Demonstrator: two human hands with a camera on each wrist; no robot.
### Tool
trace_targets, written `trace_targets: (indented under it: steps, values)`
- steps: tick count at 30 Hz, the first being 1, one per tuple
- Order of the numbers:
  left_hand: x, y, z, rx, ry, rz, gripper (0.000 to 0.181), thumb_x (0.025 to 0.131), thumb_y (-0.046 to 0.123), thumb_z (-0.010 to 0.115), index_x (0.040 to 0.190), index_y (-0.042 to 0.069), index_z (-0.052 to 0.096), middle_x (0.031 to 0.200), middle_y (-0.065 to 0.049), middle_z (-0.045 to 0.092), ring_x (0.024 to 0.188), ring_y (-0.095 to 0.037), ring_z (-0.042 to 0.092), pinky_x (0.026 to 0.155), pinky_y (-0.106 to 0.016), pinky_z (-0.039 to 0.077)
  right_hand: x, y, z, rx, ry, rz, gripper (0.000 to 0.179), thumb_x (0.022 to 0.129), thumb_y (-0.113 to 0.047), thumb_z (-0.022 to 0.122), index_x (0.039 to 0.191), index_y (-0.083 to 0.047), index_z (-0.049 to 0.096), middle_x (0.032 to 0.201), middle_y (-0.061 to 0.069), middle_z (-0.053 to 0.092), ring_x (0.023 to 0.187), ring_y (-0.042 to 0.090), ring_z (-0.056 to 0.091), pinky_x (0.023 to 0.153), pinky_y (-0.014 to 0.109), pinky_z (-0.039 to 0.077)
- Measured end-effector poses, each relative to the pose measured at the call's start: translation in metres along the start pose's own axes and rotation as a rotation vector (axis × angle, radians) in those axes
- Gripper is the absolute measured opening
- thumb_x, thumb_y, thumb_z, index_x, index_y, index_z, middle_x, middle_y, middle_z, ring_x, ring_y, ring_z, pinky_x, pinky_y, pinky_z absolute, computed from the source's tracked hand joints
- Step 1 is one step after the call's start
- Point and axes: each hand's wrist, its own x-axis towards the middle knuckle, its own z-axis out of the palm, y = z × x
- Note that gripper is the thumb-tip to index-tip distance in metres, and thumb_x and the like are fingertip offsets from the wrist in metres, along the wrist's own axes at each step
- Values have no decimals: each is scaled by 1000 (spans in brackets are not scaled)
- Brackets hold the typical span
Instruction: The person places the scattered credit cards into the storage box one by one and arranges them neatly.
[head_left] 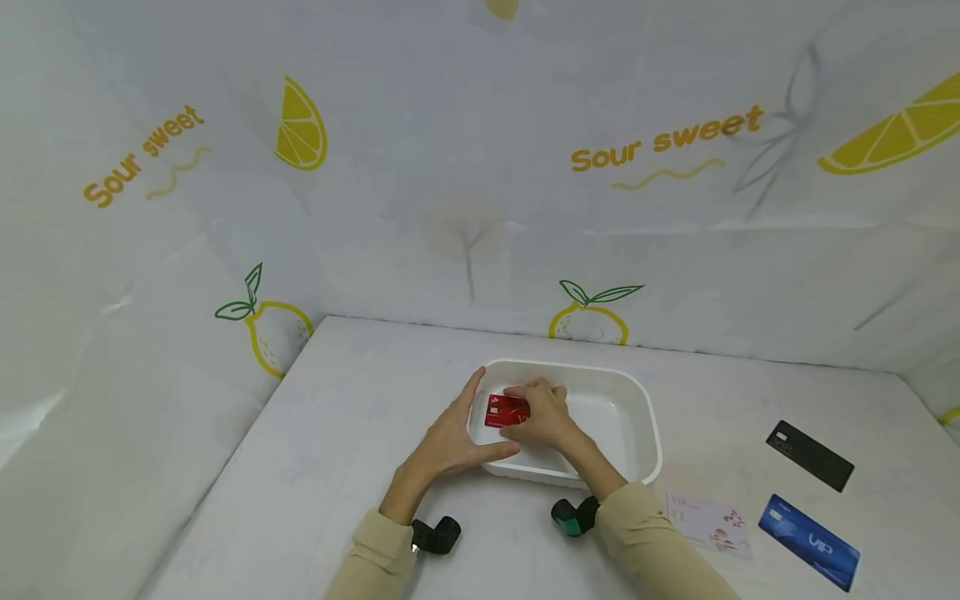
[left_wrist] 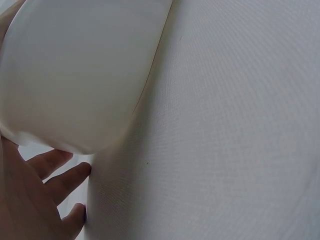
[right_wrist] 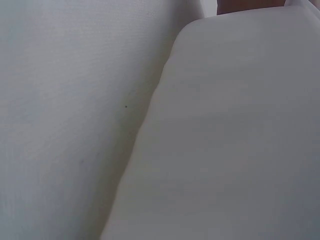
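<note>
Inside the white plastic tray, at its left end, lies a red bank card with a chip. My right hand reaches over the front rim and grips this card between thumb and fingers, covering its right part. My left hand rests against the tray's left end, thumb along the front rim and fingers spread along the outside. In the left wrist view, fingertips of that hand are beside the tray wall. The right wrist view shows mostly the tray's outer wall, and the card is hidden there.
To the right of the tray, on the white table, lie a black card, a blue VIP card and a pale pink VIP card. The right sleeve is close to the pink one. A lemon-printed sheet hangs behind.
</note>
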Motion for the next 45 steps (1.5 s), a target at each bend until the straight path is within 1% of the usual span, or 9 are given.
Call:
trace_targets:
  steps: [9,13,17,22,29,34,39,41,45]
  values:
    - [0,-1,0,5,0,-12,121,73,61,83,165,30,12,166,-6,36,150,-32,41,114,-61,42,-8,-2,-12,-14,19,-49,60,78,-16,86,133,-4,66,125,21,59,117,40,43,89,51,47]
    - [0,-1,1,7,5,-20,120,73,62,82,165,31,12,165,-5,37,150,-30,42,116,-60,41,-15,0,-24,22,24,-115,59,83,-19,83,136,-3,64,132,22,61,119,40,44,91,52,47]
    - [1,-1,1,7,8,-25,120,73,63,82,165,30,13,163,-6,40,147,-30,44,114,-61,42,-24,7,-36,46,53,-194,58,87,-21,80,139,-3,60,132,22,64,122,42,48,93,54,48]
    - [1,-1,2,-2,8,-20,119,73,61,82,165,28,13,161,-5,43,144,-28,47,112,-60,44,-42,19,-51,86,84,-239,56,90,-21,78,140,-7,59,127,20,66,114,42,54,80,42,54]
    - [1,-2,3,-2,15,-23,118,74,58,82,165,30,13,160,-3,45,144,-27,47,114,-61,43,-75,35,-69,114,106,-282,53,90,-21,79,138,-11,61,126,16,66,105,33,53,74,30,48]
    - [1,-2,2,-1,23,-28,117,74,57,83,165,31,13,159,-4,46,143,-27,48,113,-61,43,-97,47,-81,109,128,-271,50,90,-25,79,137,-17,63,129,11,67,103,24,51,75,25,49]
    - [0,-2,2,-6,21,-28,117,74,57,83,165,30,14,158,-6,47,142,-28,49,113,-61,43,-117,57,-90,108,153,-244,53,89,-26,81,138,-20,63,131,9,67,103,11,49,75,22,50]
    - [1,-2,2,-7,19,-29,117,74,57,82,165,31,14,157,-6,48,141,-28,49,112,-61,44,-124,61,-92,106,170,-246,53,88,-25,81,137,-20,63,130,8,67,102,6,49,75,21,50]
    - [1,-1,3,-6,19,-34,117,74,58,82,165,33,14,159,-5,46,143,-28,48,113,-62,43,-136,72,-93,93,212,-246,52,86,-22,83,134,-23,65,125,7,68,100,3,49,73,20,50]
